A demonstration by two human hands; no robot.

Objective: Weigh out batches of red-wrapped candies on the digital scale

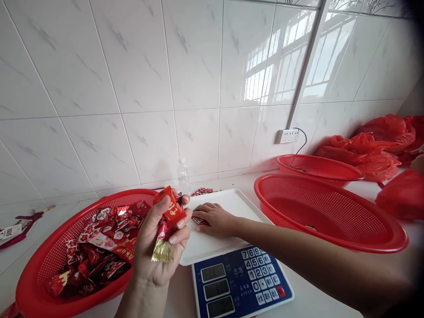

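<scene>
Several wrapped candies (175, 213) in red and gold foil are gripped in my left hand (150, 247), raised between the basket and the scale. The fingers are curled around them, and a dark wrapper shows behind. My right hand (220, 221) rests on the white tray (236, 201) of the scale. Its fingers close over a red wrapped candy (199, 221) near the tray's left side, partly hidden by the fingers. Below the tray is the blue scale panel (238, 282) with keys and displays. On the left, a red basket (29, 274) holds many wrapped candies (96, 247).
Two red perforated baskets (281, 212) stand at the right, with a small item in each. Red plastic bags (361, 150) are piled behind them. A clear bottle (183, 174) stands by the tiled wall, and a power socket (287, 136) with a cable is mounted there.
</scene>
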